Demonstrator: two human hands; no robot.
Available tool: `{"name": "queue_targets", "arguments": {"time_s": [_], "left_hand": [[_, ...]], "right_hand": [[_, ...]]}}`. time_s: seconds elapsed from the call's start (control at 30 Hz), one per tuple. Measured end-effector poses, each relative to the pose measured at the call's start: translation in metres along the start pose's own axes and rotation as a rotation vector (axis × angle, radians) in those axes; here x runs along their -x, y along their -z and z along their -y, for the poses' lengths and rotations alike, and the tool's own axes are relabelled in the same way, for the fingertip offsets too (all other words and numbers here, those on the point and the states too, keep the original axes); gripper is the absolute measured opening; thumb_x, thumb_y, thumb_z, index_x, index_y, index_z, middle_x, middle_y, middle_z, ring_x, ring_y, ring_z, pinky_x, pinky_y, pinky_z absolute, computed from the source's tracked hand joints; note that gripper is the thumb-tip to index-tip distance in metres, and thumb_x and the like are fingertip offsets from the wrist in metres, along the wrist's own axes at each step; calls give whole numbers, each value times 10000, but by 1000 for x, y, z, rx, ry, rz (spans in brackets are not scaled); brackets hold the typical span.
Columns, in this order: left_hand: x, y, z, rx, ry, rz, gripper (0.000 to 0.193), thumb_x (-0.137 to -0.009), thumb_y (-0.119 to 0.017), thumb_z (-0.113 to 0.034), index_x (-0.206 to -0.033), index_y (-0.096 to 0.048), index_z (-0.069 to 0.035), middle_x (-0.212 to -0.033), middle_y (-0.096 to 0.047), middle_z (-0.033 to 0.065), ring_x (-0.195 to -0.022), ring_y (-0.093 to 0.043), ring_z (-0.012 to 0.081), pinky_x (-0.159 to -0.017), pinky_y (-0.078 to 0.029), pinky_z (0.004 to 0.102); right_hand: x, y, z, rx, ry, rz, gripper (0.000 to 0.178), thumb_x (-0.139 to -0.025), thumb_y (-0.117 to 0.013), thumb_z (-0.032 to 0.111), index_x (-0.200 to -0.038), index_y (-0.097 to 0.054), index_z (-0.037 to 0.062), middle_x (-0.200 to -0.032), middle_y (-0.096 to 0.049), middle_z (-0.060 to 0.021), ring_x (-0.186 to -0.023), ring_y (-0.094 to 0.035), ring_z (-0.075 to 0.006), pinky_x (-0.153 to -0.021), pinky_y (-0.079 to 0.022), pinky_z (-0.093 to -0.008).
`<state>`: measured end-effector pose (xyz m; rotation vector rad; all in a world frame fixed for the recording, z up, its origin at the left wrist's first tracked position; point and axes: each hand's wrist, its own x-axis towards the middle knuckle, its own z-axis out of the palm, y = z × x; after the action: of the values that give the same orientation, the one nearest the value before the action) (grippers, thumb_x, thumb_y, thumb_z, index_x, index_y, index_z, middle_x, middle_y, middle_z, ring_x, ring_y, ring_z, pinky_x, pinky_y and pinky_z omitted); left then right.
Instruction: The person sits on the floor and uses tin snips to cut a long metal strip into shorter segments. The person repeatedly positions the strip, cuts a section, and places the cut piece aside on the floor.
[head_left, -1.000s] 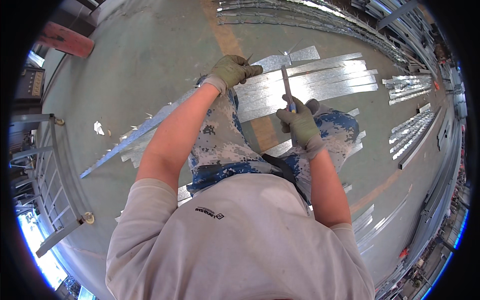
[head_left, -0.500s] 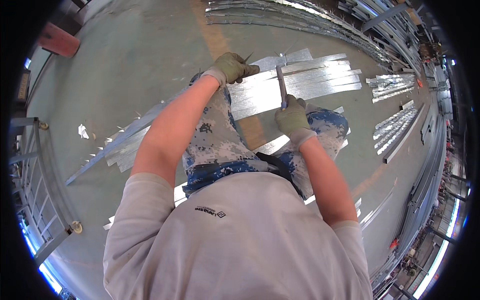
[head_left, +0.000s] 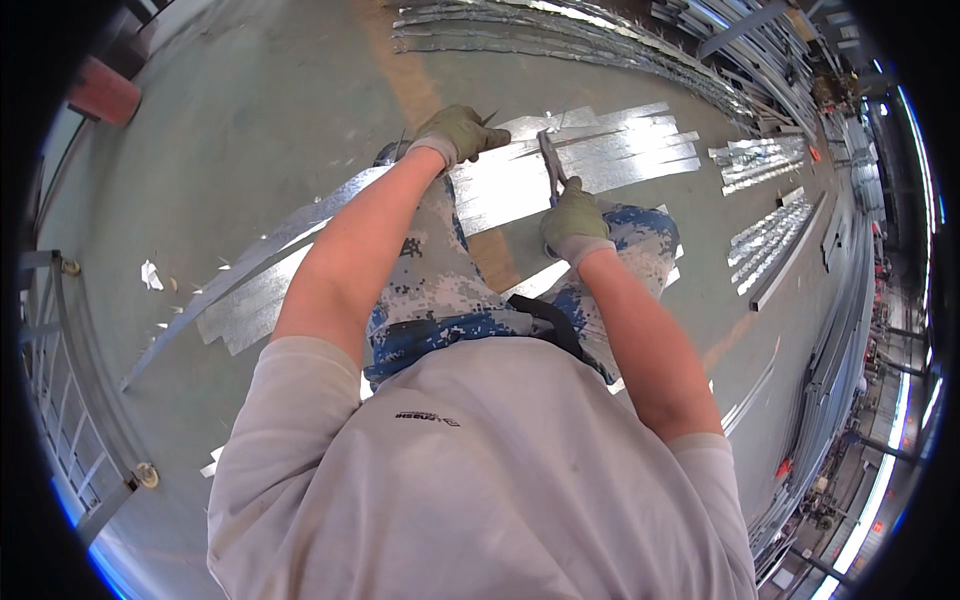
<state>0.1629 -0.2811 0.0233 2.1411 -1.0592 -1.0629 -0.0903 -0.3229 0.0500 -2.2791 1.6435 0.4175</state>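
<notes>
My left hand, in a greenish work glove, is closed at the far left edge of a group of shiny metal strips. Its fingers are bent over the end of a strip, and a thin dark point sticks up beside them. In my gloved right hand is a slim dark pair of snips or pliers with a bluish handle. Its head lies over the strips, right of my left hand; whether the jaws touch metal I cannot tell. Further long metal strips reach out to the left beyond my forearm.
Spiky metal lengths lie at the far side. Two smaller bundles of shiny pieces are on the right, near long grey profiles. At left stand a wheeled metal frame and a red cylinder. White scraps dot the floor.
The tool in my right hand has tilted and swung slightly left, its head nearer my left hand. The whole view has shifted a little; my left hand stays at the strips' edge.
</notes>
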Motion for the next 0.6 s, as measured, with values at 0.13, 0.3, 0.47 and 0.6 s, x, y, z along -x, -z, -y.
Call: {"name": "queue_targets", "arguments": {"time_s": [0.13,0.3,0.47,0.6], "left_hand": [[6,5,1,74,-9,-19,629,-928,-907,-584,-1076,-850,24,-847,-808,102,-771,-744,203,-782,-582,363],[13,8,3,301,-39,-9,561,-970,-911,-496,-1113,-833,41,-844,-763,52,-715,-669,144,-728,-549,313],[17,10,7,331,-65,-5,474,-1058,-839,-443,-1164,-832,19,-855,-751,45,-739,-647,123,-723,-541,304],[21,11,9,424,-71,12,428,-1105,-786,-406,-1211,-829,6,-872,-753,30,-771,-638,114,-727,-541,309]], "right_hand": [[2,-1,-9,-100,50,-35,780,-972,-702,132,-1670,-381,-2,-1562,-602,-341,-1476,-596,-505,-1177,-550,-560],[0,-23,-36,-237,146,-16,668,-983,-661,167,-1626,-528,40,-1355,-748,-278,-1318,-722,-462,-1087,-584,-541],[20,-28,-28,-801,116,370,693,-953,-684,206,-1607,-578,5,-1061,-759,-204,-941,-729,-369,-912,-587,-428],[20,-28,-18,-718,257,345,720,-959,-673,222,-1637,-557,9,-1096,-756,-183,-942,-714,-337,-915,-584,-428]]}}
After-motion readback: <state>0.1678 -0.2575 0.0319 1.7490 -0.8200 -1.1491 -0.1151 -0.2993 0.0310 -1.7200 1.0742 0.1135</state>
